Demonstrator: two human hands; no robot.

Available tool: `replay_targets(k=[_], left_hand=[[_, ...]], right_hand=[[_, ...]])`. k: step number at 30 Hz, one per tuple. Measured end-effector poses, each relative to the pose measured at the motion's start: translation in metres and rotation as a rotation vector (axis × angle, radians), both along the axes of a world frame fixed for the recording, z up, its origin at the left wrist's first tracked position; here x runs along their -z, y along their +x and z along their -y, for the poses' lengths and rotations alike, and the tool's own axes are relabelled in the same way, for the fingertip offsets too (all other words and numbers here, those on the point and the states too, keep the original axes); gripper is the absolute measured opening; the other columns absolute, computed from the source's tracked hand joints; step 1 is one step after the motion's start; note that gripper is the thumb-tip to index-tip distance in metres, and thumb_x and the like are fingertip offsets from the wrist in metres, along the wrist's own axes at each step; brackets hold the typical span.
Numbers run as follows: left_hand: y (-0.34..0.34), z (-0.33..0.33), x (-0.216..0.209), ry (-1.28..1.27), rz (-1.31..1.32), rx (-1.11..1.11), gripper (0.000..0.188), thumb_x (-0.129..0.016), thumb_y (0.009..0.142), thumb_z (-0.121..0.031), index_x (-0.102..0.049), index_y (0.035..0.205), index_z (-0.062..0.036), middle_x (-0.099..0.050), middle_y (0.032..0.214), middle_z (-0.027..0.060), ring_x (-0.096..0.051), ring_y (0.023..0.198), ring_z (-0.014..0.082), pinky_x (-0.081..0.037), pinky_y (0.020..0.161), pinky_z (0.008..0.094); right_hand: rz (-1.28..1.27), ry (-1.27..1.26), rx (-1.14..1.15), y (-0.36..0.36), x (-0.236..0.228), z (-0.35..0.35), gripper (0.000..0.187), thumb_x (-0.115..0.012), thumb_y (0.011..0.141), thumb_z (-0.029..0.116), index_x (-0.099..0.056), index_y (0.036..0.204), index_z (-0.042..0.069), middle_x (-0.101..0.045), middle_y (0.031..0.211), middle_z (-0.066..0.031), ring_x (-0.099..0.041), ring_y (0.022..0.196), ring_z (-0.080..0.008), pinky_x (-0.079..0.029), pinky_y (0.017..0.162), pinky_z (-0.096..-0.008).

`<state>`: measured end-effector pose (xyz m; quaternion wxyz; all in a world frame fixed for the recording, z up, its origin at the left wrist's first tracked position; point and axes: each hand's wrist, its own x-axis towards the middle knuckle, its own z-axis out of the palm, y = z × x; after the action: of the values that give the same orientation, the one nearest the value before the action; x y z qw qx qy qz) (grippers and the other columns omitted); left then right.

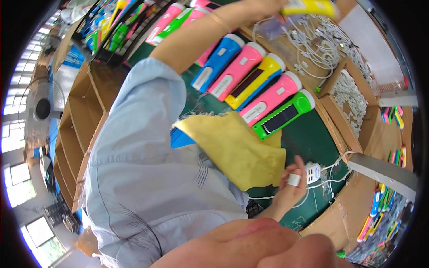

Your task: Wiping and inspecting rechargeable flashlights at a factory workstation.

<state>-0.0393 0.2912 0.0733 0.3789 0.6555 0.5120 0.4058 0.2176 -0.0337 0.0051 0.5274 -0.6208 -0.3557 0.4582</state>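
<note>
The left hand [271, 6] is gripping a yellow plastic flashlight [313, 7], long axis pointing rightward; the right hand [292, 184] is curling, contents unclear.

Yellow flashlight [311, 8] is held sideways; white multi-port block [313, 173] lies on green tabletop [311, 136].

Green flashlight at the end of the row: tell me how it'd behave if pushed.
The green flashlight would probably stay stiff, looking like hard moulded plastic. Its glossy finish may feel slippery. With its flat dark panel facing up, it may resist rolling.
</note>
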Motion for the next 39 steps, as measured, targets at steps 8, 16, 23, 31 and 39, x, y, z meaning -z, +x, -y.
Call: replay_targets(k=[8,16,23,31,39], left_hand=[[0.041,0.278,0.052,-0.691,0.514,0.856,0.037,-0.041,0.096,-0.027,-0.040,0.118,0.0029,-0.054,0.099,0.0158,-0.062,0.087,0.0215,-0.054,0.070,0.0319],[0.053,0.308,0.064,-0.597,0.601,0.967,0.054,-0.060,0.085,-0.028,-0.040,0.125,0.0024,-0.054,0.109,0.0141,-0.055,0.104,0.0227,-0.044,0.091,0.0345],[0.065,0.295,0.057,-0.925,0.986,0.445,0.028,-0.058,0.087,-0.026,-0.048,0.102,-0.0046,-0.058,0.080,0.0080,-0.060,0.063,0.0175,-0.051,0.054,0.0294],[0.084,0.273,0.044,-0.967,1.096,0.431,0.044,-0.051,0.088,-0.035,-0.045,0.116,-0.0023,-0.057,0.084,0.0112,-0.057,0.061,0.0196,-0.049,0.057,0.0308],[0.078,0.228,0.021,-0.311,0.456,0.385,0.033,-0.053,0.085,-0.015,-0.046,0.113,0.0008,-0.057,0.090,0.0115,-0.061,0.081,0.0247,-0.053,0.070,0.0366]], right_hand=[[0.047,0.133,-0.132,0.036,-0.019,-0.031,0.047,-0.059,0.084,0.022,-0.046,0.123,0.000,-0.052,0.113,-0.0093,-0.052,0.095,-0.0183,-0.043,0.079,-0.0274],[0.517,0.245,-0.502,-0.013,-0.057,0.002,0.029,-0.067,0.072,0.016,-0.059,0.096,0.004,-0.055,0.081,-0.0035,-0.053,0.075,-0.0123,-0.043,0.068,-0.0262],[0.129,0.213,-0.249,-0.017,-0.005,0.014,0.027,-0.058,0.086,0.007,-0.057,0.112,0.000,-0.055,0.088,-0.0030,-0.051,0.081,-0.0102,-0.043,0.072,-0.0227],[0.315,0.279,-0.214,-0.027,0.027,0.029,0.020,-0.057,0.085,0.005,-0.060,0.104,0.001,-0.056,0.078,-0.0032,-0.053,0.065,-0.0087,-0.043,0.059,-0.0202],[-0.151,0.124,-0.085,-0.006,-0.006,0.021,0.040,-0.037,0.096,0.015,-0.038,0.134,0.005,-0.045,0.061,0.0015,-0.035,0.049,-0.0028,-0.024,0.043,-0.0164]])
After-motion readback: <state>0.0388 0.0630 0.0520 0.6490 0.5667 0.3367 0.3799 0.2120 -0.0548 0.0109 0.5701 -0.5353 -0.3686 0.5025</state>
